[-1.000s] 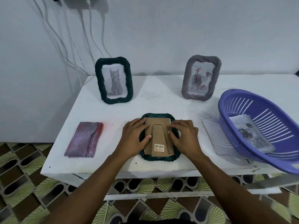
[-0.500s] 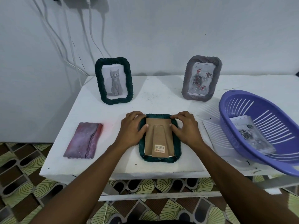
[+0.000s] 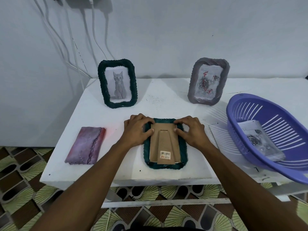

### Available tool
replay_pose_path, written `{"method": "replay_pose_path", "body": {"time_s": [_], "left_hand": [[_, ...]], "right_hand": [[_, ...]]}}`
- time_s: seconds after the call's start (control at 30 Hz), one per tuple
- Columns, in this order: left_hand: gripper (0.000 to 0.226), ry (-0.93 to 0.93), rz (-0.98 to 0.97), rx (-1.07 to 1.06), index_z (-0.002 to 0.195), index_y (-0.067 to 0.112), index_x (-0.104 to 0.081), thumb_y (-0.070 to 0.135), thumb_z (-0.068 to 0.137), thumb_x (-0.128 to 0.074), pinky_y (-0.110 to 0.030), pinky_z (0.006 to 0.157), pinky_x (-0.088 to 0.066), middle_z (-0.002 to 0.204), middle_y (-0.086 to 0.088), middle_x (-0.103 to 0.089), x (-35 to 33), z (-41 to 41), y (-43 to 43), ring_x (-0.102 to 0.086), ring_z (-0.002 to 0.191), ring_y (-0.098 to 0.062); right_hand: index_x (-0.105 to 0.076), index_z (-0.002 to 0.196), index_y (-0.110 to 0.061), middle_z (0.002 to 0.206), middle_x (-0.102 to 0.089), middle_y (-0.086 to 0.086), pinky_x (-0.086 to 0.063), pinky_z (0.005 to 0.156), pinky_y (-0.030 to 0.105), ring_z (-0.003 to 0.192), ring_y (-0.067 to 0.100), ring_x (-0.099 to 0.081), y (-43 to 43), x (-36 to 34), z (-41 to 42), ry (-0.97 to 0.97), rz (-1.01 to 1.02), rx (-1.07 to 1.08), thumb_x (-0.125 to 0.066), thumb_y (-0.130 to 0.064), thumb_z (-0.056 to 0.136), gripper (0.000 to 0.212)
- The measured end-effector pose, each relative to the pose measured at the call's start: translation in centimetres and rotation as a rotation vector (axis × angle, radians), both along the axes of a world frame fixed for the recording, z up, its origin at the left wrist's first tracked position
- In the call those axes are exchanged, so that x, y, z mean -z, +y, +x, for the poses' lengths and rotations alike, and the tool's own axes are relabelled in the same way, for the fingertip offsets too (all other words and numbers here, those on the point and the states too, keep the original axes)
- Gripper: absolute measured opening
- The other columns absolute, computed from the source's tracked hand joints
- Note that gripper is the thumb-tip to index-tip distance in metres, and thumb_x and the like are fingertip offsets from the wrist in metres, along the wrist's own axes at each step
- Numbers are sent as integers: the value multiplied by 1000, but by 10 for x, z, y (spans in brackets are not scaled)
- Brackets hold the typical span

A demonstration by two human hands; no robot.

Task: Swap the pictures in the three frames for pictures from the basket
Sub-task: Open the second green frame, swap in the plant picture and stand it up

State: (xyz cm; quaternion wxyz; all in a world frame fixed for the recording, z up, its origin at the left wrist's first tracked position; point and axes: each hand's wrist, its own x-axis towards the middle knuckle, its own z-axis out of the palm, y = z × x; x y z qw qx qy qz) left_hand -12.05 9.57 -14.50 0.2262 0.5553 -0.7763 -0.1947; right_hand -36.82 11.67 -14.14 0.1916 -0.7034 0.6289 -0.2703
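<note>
- The green frame [image 3: 165, 165] lies face down at the table's [image 3: 100, 172] 6 o'clock edge, cardboard back [image 3: 164, 135] upward.
- Left hand [image 3: 136, 130] rests on the frame's 10 o'clock corner, fingers curled over the rim, thumb pressing the cardboard.
- Right hand [image 3: 191, 130] mirrors it at 2 o'clock, fingers loosely spread, nothing pinched.
- The purple basket [image 3: 250, 147] holding pictures [image 3: 260, 144] sits at 3 o'clock.

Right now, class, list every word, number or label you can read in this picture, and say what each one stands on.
Sticker on the cardboard back of the face-down frame: a barcode and red print, perhaps "200", too blurred to be sure.
Rose picture in the grey frame: a line of writing along its top, too small to read.
Nothing else legible.
</note>
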Motion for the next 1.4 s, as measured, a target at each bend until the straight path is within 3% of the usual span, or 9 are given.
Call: {"method": "replay_pose_path", "body": {"time_s": [0.17,0.27,0.43,0.6,0.93,1.1,1.2,1.27,1.4], "left_hand": [[40,29,-25,-9,119,36,-60,49,82,-50,-31,92,-25,109,10,-53,3,0,6,-42,113,-15],[51,107,13,1,132,31,-52,50,84,-52,-29,98,-29,125,7,-48,-1,4,20,-40,120,-13],[62,51,92,227,137,38,-48,59,79,-60,-32,110,-22,148,17,-29,-1,28,69,-19,137,-4],[71,30,34,240,133,35,-54,69,71,-59,-33,110,-26,147,15,-37,3,29,82,-29,134,-6],[59,31,-111,142,125,26,-63,58,75,-57,-24,103,-29,142,6,-48,6,24,84,-32,123,3],[57,28,-68,147,124,27,-63,58,77,-55,-41,107,-36,140,6,-50,2,48,73,-38,127,-8],[59,55,-36,-4,125,26,-61,61,82,-42,-39,105,-34,135,6,-52,-12,55,68,-38,122,-6],[55,45,-111,-64,125,23,-60,58,85,-44,-35,100,-36,130,2,-55,-23,48,65,-43,118,-11],[57,-70,-117,114,135,28,-51,56,86,-52,-43,109,-31,141,3,-45,-37,0,60,-36,130,-18]], "right_hand": [[-61,121,-36,123,-59,-5,-38,100,51,116,19,-47,3,1,-1,-64,-1,-2,-66,-43,86,36],[-53,131,-36,135,-50,-4,-36,106,47,124,16,-41,17,-4,-5,-100,-12,-14,-65,-43,86,47],[-59,125,-39,137,-47,-16,-36,100,43,125,9,-38,62,-8,-22,76,-5,-305,-67,-52,77,51],[-56,129,-44,145,-41,-19,-25,100,32,132,1,-32,77,-6,-26,142,26,-376,-61,-65,71,62],[-65,122,-33,140,-53,-12,-37,103,43,129,8,-44,75,9,-10,60,-66,-295,-63,-57,76,52],[-63,123,-37,141,-50,-12,-31,104,39,131,5,-41,73,9,16,59,-73,-264,-56,-62,75,54],[-61,124,-36,143,-48,-12,-31,105,37,131,5,-42,68,9,31,-17,-55,-281,-61,-55,80,48],[-63,123,-29,141,-50,-7,-38,106,36,126,8,-49,62,7,29,-110,-79,-232,-63,-42,84,40],[-62,126,-19,138,-55,7,-36,108,43,128,25,-50,52,8,0,62,-116,-42,-64,-24,88,38]]}}
